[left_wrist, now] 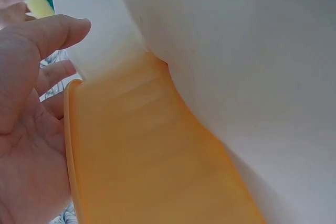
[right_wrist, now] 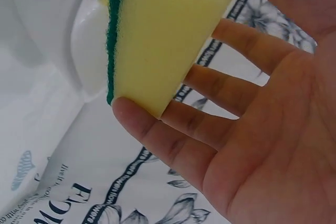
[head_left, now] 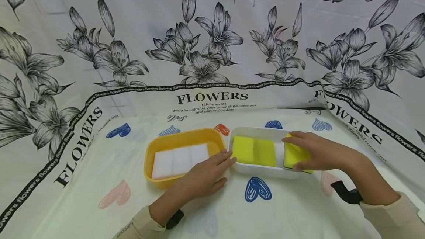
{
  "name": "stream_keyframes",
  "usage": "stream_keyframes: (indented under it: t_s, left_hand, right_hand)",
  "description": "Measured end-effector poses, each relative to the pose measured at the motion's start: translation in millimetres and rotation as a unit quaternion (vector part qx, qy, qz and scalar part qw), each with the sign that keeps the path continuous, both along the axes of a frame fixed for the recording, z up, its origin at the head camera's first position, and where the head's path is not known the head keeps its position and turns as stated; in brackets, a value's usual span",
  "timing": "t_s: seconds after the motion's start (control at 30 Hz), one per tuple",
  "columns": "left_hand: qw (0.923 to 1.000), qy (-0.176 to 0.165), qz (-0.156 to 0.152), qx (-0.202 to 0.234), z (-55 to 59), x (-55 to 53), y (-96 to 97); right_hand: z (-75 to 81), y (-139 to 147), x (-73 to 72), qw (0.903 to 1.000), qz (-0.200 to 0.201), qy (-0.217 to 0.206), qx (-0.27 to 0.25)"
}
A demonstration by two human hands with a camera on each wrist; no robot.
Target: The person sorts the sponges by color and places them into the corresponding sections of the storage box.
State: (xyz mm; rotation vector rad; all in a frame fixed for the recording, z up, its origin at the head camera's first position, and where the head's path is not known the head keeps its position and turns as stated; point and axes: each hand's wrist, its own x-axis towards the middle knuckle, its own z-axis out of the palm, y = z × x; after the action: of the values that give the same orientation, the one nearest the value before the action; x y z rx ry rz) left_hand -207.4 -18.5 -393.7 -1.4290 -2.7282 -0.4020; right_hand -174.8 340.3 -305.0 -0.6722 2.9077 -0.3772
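In the head view my right hand (head_left: 323,154) grips a yellow sponge (head_left: 293,155) over the right end of a white container (head_left: 262,170). The right wrist view shows the green scouring layer on this sponge (right_wrist: 157,35), with thumb and fingers at its edges. Two more yellow sponges (head_left: 254,150) lie side by side in the container's left part. My left hand (head_left: 207,172), fingers fairly straight, lies over the near right corner of an orange-yellow container (head_left: 162,184), its fingertips at the white container's left end. White sponges (head_left: 180,159) sit in a row inside the orange-yellow one.
The two containers stand next to each other on a white cloth (head_left: 132,213) printed with hearts. Behind them rises a white curtain (head_left: 132,28) with black flower drawings and lettering.
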Motion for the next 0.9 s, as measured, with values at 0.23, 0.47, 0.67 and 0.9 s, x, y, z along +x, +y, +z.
stream_keyframes:
  t_s: [0.23, 0.47, 0.67, 0.9]
  left_hand:
    - [1.0000, 0.002, -0.001, -0.002, -2.0, -0.7, 0.0]
    - [1.0000, 0.003, 0.004, -0.002, -1.0, 0.0, 0.0]
    - [1.0000, 0.002, 0.002, -0.002, -1.1, 1.0, -0.6]
    - [1.0000, 0.001, 0.001, 0.000, -0.6, 0.7, -1.1]
  right_hand:
    - [-10.3, 1, -14.6, 0.9989, -0.018, -0.040, -0.016]
    - [-12.1, -2, -23.4, 0.9996, -0.002, -0.024, -0.011]
    - [-23.5, -4, -31.6, 0.9995, -0.012, -0.029, -0.008]
    - [-37.8, -7, -39.9, 0.9997, -0.006, -0.022, 0.002]
